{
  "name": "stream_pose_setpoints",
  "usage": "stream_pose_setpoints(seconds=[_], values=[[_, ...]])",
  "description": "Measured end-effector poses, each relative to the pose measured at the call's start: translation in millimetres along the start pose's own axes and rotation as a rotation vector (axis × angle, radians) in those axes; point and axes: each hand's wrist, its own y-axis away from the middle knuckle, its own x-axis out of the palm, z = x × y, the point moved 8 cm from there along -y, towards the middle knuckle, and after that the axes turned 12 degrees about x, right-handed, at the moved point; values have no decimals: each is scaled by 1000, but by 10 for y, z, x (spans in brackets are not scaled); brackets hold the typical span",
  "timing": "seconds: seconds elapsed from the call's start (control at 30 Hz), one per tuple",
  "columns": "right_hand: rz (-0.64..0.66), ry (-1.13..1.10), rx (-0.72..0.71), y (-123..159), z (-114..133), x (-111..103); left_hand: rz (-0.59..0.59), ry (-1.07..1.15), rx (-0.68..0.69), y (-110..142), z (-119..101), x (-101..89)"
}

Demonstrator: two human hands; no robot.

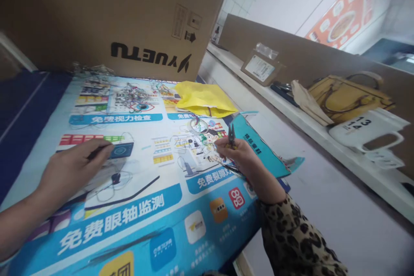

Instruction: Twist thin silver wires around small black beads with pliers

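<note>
My right hand [242, 155] is wrapped round small pliers [231, 134], their dark jaws pointing up past the fingers. Its thumb and finger come together over thin wires, though I cannot see clearly whether they pinch one. At left, my left hand [73, 168] hovers low over the printed sheet with thumb and fingertips closed; what they hold, if anything, is too small to make out. Loops of thin wire [121, 177] lie near it. Between the hands and the back are a roll of clear tape [199, 125] and a tangled heap of fine wires [132, 93].
A yellow bag [203, 99] and a teal packet [258, 146] lie at the sheet's right. A large cardboard box [129, 13] walls off the back. The right-hand ledge carries a small carton [261, 68], a yellow handbag [349, 95] and a white mug [365, 131].
</note>
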Motion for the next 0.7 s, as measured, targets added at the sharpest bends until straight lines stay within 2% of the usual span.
stream_pose_setpoints(seconds=[0.13,0.3,0.47,0.7], values=[[168,5,-33,62,185,649,-40,275,112,52,-206,-85],[320,-41,-7,52,242,1242,90,483,231,166,-547,-28],[339,-54,-5,60,139,1530,208,569,294,297,-747,142],[356,19,-49,73,-34,1669,284,607,181,389,-714,350]])
